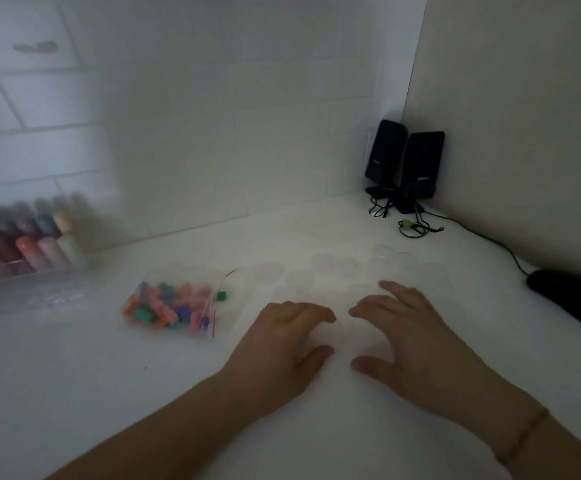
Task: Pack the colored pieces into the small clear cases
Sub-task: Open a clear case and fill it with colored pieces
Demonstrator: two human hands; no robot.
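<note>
Colored pieces (169,308) bagged; left hand (282,344) | right hand (403,327) spread, empty; speaker labels unreadable

two hands (282,344), one bag (178,303), two speakers (403,164), one mouse (573,296)

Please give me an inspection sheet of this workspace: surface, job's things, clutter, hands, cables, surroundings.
Surface: white table, dimly lit.
Job's things: bag of colored pieces lying left of the hands; one green piece at its mouth; small clear cases grouped beyond the hands, hard to count.
Clutter: box of colored bottles at far left, blurred; black mouse at right.
Hands: left hand and right hand over the table, fingers relaxed, holding nothing.
Cables: black cable running toward the mouse; tangled wires by the speakers.
Surroundings: two black speakers in the corner; white tiled wall.
</note>
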